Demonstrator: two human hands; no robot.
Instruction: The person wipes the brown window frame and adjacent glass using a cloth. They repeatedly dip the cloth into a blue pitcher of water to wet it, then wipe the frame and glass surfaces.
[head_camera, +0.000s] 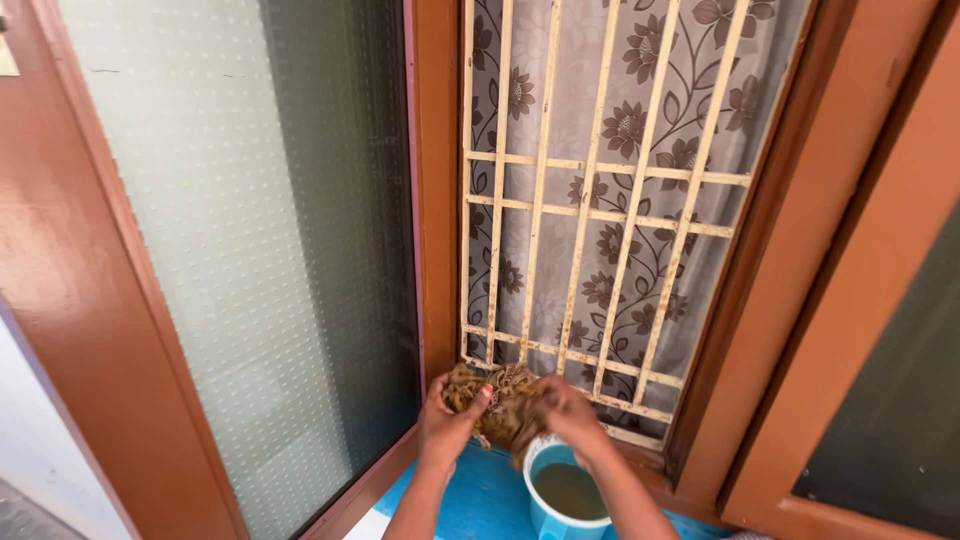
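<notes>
A crumpled brown patterned cloth (506, 396) is bunched between both hands, just above a blue mug (548, 513) holding murky water. My left hand (447, 418) grips the cloth's left end, thumb on top. My right hand (566, 410) grips the right end. The hands are in front of the bottom bars of a cream metal window grille (590, 214).
Behind the grille hangs a grey curtain (668, 120) with brown flowers. An open window shutter with frosted dotted glass (250, 240) in a brown wooden frame stands at the left. Another brown shutter frame (860, 290) is at the right. The blue sill (480, 495) lies below.
</notes>
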